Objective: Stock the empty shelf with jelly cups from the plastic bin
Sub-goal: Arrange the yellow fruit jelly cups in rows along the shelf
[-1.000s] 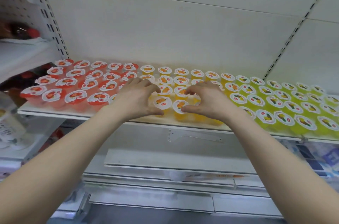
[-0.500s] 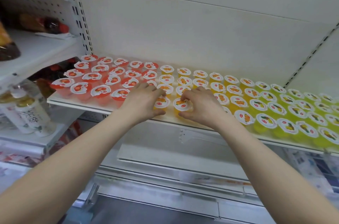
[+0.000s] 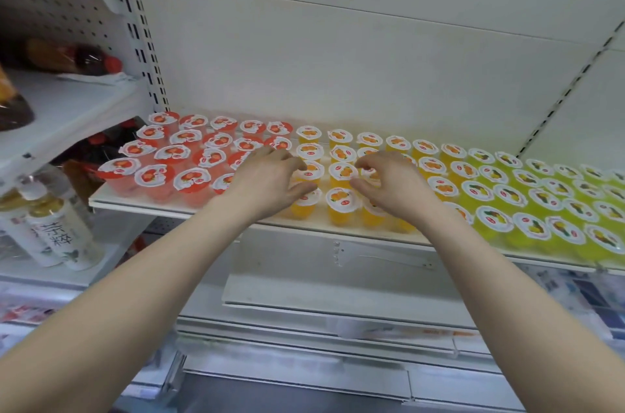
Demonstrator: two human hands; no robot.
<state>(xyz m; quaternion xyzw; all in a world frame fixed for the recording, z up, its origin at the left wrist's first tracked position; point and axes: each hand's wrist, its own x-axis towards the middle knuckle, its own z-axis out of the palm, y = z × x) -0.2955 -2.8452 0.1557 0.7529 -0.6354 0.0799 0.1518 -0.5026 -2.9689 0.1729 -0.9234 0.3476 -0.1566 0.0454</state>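
Note:
The white shelf (image 3: 216,213) holds rows of jelly cups: red jelly cups (image 3: 173,154) at the left, orange jelly cups (image 3: 342,172) in the middle, yellow-green jelly cups (image 3: 537,199) at the right. My left hand (image 3: 267,179) reaches over the seam between red and orange, its thumb and curled fingers around an orange cup (image 3: 310,171) in the second row from the front. My right hand (image 3: 394,184) lies a cup's width to the right, its fingers and thumb curled round another orange cup (image 3: 371,173), which it mostly hides. No plastic bin is in view.
A neighbouring shelf unit (image 3: 67,114) at the left carries dark bottles (image 3: 77,59), with pale tea bottles (image 3: 57,230) below it. Bare white shelf boards (image 3: 321,297) lie under the stocked shelf. A slotted upright (image 3: 568,91) runs down the back wall at the right.
The view has shifted so the shelf sits further right. Both hands have stayed over the front orange cups, closing in on them and then drawing slightly apart.

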